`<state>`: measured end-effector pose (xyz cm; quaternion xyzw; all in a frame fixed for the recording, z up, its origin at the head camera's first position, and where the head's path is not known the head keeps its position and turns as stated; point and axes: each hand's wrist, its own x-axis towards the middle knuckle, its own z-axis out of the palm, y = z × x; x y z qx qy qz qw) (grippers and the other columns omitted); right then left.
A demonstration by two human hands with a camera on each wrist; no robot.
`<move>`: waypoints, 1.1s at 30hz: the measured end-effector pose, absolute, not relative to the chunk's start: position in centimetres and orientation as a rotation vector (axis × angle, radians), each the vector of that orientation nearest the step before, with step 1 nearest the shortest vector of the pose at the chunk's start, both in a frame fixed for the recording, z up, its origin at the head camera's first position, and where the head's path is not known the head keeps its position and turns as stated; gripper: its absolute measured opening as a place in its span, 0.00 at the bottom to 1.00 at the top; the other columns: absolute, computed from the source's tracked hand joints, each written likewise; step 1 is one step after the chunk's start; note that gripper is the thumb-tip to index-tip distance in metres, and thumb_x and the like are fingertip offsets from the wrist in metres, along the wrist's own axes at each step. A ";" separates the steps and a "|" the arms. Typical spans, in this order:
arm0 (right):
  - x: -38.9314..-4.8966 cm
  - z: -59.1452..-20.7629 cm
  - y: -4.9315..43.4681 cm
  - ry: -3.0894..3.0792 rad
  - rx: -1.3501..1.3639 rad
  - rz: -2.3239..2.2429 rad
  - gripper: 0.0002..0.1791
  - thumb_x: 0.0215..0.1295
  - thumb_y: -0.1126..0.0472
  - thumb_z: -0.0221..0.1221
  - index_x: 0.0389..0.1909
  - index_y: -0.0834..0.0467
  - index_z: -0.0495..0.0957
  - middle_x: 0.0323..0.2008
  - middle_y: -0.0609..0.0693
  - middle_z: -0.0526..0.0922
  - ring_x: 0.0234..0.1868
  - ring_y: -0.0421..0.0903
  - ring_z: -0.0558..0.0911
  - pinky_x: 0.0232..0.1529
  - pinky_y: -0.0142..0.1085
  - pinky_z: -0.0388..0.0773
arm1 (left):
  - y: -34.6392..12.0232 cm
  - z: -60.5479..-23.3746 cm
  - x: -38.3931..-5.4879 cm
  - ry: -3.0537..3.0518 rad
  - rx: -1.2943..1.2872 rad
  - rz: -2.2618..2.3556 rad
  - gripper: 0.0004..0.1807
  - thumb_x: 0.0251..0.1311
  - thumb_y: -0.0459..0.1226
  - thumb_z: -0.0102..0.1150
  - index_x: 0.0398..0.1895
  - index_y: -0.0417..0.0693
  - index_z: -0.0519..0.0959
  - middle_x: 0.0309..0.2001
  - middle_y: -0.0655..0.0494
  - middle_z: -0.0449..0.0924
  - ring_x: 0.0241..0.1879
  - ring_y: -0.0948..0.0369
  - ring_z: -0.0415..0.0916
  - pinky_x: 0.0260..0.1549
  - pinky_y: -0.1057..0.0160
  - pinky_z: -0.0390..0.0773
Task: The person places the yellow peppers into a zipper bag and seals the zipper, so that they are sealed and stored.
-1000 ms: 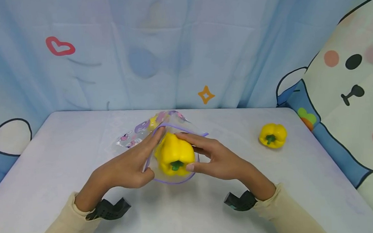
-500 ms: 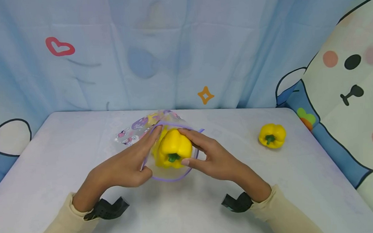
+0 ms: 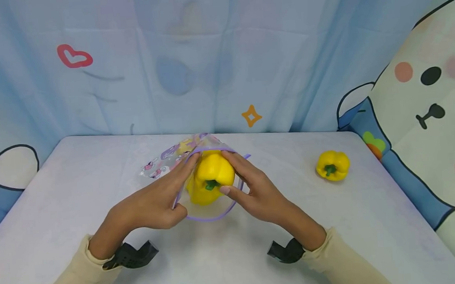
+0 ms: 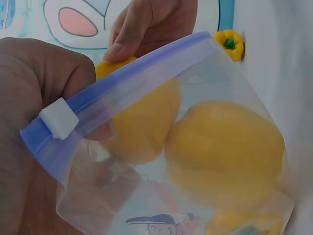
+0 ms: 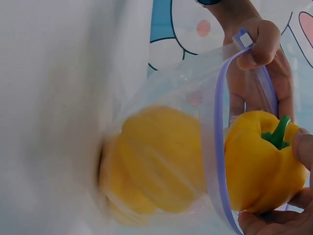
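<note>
A clear zip bag (image 3: pixel 162 162) with a purple zip rim and printed figures lies mid-table, its mouth facing me. My left hand (image 3: pixel 150 204) holds the rim at its left side, near the white slider (image 4: pixel 59 118), with fingers in the mouth. My right hand (image 3: pixel 262 193) grips a yellow bell pepper (image 3: pixel 216 168) by its right side, thumb near the green stem. That pepper is partly inside the mouth, stem towards me, as the right wrist view shows. Deeper in the bag, other yellow bell peppers (image 5: pixel 164 156) show through the plastic; their number is hard to tell.
Another yellow bell pepper (image 3: pixel 332 165) sits on the white table (image 3: pixel 373 220) at the right. A blue printed curtain (image 3: pixel 192 83) hangs behind the table's back edge. Each wrist wears a black camera mount.
The gripped pepper has moved away from me, farther into the bag's mouth. My right hand has gone a little left and up with it; the left hand has barely shifted.
</note>
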<state>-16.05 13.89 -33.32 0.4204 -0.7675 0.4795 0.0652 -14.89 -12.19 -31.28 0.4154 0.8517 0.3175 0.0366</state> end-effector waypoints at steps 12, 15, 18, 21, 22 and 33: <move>-15.8 -33.5 13.7 -2.241 1.030 1.265 0.34 0.62 0.72 0.60 0.70 0.67 0.61 0.68 0.56 0.66 0.68 0.50 0.67 0.64 0.39 0.63 | -12.1 -30.9 -14.8 2.603 1.302 0.994 0.55 0.45 0.28 0.48 0.77 0.45 0.31 0.77 0.56 0.27 0.75 0.59 0.32 0.69 0.52 0.45; -15.7 -33.4 13.6 -2.191 1.004 1.268 0.34 0.61 0.74 0.60 0.69 0.67 0.63 0.67 0.56 0.68 0.67 0.50 0.68 0.63 0.38 0.64 | -12.0 -30.9 -14.8 2.593 1.322 1.008 0.55 0.45 0.27 0.47 0.77 0.46 0.31 0.77 0.56 0.26 0.74 0.60 0.38 0.67 0.56 0.53; -15.6 -33.3 13.6 -2.148 0.991 1.299 0.32 0.60 0.76 0.59 0.68 0.69 0.64 0.66 0.57 0.69 0.66 0.50 0.69 0.62 0.38 0.66 | -12.0 -30.9 -14.7 2.593 1.334 1.010 0.56 0.44 0.26 0.47 0.77 0.46 0.30 0.77 0.57 0.26 0.72 0.60 0.43 0.58 0.59 0.59; -15.5 -33.2 13.6 -2.119 0.982 1.326 0.31 0.59 0.77 0.59 0.66 0.70 0.66 0.65 0.58 0.71 0.63 0.50 0.72 0.60 0.37 0.68 | -12.0 -30.7 -14.5 2.596 1.351 1.000 0.56 0.43 0.26 0.47 0.77 0.46 0.31 0.77 0.56 0.26 0.70 0.59 0.45 0.56 0.59 0.60; -15.5 -33.1 13.7 -2.112 0.981 1.333 0.31 0.59 0.78 0.60 0.66 0.70 0.67 0.64 0.58 0.72 0.62 0.50 0.73 0.60 0.37 0.69 | -12.0 -30.7 -14.5 2.598 1.358 0.995 0.56 0.43 0.26 0.47 0.77 0.45 0.31 0.77 0.56 0.26 0.70 0.59 0.45 0.56 0.60 0.59; -15.2 -32.6 13.6 -2.070 0.927 1.236 0.31 0.54 0.75 0.65 0.62 0.67 0.73 0.58 0.55 0.78 0.57 0.50 0.78 0.57 0.38 0.73 | -11.8 -30.3 -13.9 2.603 1.367 0.978 0.55 0.44 0.27 0.47 0.77 0.42 0.31 0.77 0.54 0.25 0.75 0.59 0.35 0.69 0.58 0.45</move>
